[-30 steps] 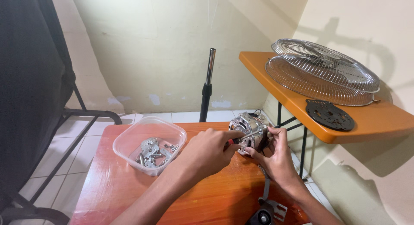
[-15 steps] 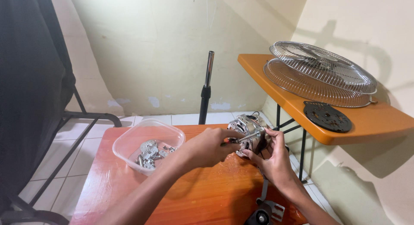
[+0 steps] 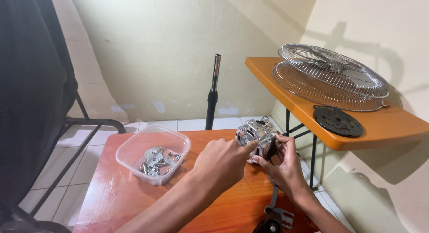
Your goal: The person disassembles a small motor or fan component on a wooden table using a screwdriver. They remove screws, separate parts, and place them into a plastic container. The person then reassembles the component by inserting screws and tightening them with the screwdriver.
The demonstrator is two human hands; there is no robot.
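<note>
Head view: the small silver metal fan motor point(image 3: 258, 137) sits at the far edge of the reddish wooden table point(image 3: 111, 193). The right hand point(image 3: 286, 164) cups it from below. The left hand point(image 3: 223, 159) pinches its near face, shaft end pointing left toward that hand. A clear plastic tub of metal parts point(image 3: 154, 152) lies left.

A clear plastic tub point(image 3: 154, 155) sits on the reddish wooden worktop point(image 3: 116, 195), holding a small heap of metal parts point(image 3: 156, 160). Beyond the worktop a black and chrome pole point(image 3: 213, 92) stands upright near the pale green wall point(image 3: 170, 50). To the right, an orange shelf point(image 3: 384, 126) on thin black legs carries two wire fan guards point(image 3: 328, 76) stacked one on the other, with a flat black round plate point(image 3: 337, 121) just beside them. A dark cloth point(image 3: 31, 90) hangs at the left over a black metal frame point(image 3: 89, 126); white floor tiles point(image 3: 67, 157) show below.
</note>
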